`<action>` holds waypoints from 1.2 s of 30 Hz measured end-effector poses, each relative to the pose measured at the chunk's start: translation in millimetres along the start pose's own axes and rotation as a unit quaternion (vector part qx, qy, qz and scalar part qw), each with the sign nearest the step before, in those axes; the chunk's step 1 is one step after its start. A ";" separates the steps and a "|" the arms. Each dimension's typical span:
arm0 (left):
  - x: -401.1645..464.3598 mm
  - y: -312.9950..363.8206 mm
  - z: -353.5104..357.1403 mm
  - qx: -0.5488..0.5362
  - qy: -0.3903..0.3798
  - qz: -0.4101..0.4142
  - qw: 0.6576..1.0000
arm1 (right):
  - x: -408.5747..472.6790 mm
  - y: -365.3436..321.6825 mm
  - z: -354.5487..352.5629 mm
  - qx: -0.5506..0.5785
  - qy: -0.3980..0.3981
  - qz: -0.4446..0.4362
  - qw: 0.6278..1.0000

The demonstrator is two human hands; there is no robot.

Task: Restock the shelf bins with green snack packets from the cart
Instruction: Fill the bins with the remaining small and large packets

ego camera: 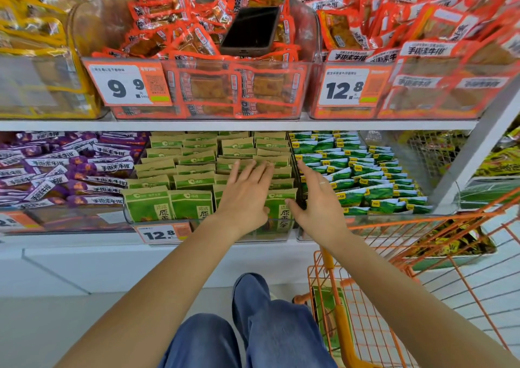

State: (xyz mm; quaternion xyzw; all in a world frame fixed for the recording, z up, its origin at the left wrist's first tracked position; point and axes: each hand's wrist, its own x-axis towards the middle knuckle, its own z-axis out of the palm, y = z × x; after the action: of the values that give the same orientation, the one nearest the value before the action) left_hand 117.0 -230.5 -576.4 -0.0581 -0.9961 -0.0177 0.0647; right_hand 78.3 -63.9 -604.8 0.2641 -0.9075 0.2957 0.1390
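Observation:
Rows of upright green and tan snack packets [174, 182] fill a clear shelf bin [157, 223] on the lower shelf. My left hand [244, 193] lies flat on the packets in the bin's right half, fingers straight and spread. My right hand [318, 199] is at the bin's right edge with straight fingers, its thumb touching the front right packet [281, 207]. An orange wire cart [394, 269] stands at the lower right, with a green packet [329, 320] visible through its mesh.
A dark phone [250, 30] lies on the orange packets in the upper bin. Purple packets [64, 171] fill the bin at left and small green-blue packets [365, 176] the bin at right. Price tags hang on the bin fronts. My knees in blue jeans are below.

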 end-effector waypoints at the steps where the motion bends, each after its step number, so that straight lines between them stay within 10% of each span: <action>1: 2.7 0.2 -0.9 0.010 -0.026 0.000 1.000 | 0.5 -0.9 0.9 0.005 -0.019 0.003 1.000; 15: 49.9 -13.9 -30.3 -0.088 -0.108 -0.096 0.985 | 57.5 -5.7 -15.8 0.088 -0.113 0.127 0.982; 36: 46.8 -79.3 -11.3 -0.036 -0.040 -0.089 0.995 | 37.9 -6.8 15.8 -0.001 -0.105 -0.024 0.994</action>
State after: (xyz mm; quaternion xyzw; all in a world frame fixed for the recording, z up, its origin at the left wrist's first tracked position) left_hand 63.0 -304.4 -561.2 0.0283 -0.9978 -0.0566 0.0209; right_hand 49.4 -93.3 -598.6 0.3147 -0.9109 0.2621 0.0505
